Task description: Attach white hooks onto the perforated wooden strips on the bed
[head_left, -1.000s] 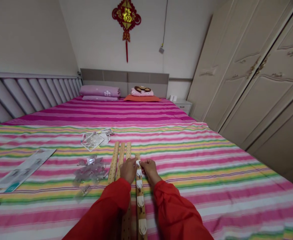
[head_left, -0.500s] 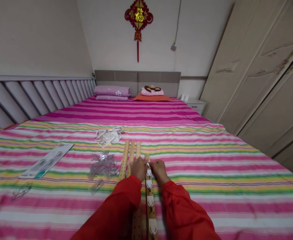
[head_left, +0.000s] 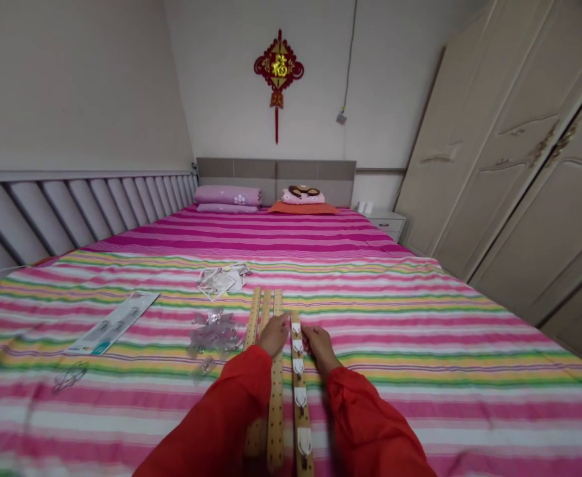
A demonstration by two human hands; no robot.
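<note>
A narrow wooden strip with a row of white hooks along it lies on the bed, pointing away from me. My left hand is at the left of its far end, fingers loosely bent and apart, the index fingertip close to the edge. On the other side, my right hand rests beside the strip, its fingers slightly bent and apart. The farthest hook sits between my hands, uncovered. Several wooden strips with holes lie to the left, partly under my left arm.
Left of the strips is a pile of small clear packets. Beyond it lie torn packages. A long hook package and a clear looped piece are farther left. Folded bedding lies by the headboard.
My hands have drawn apart from the farthest hook, which now shows between them. The view has tilted slightly upward and turned a little left.
</note>
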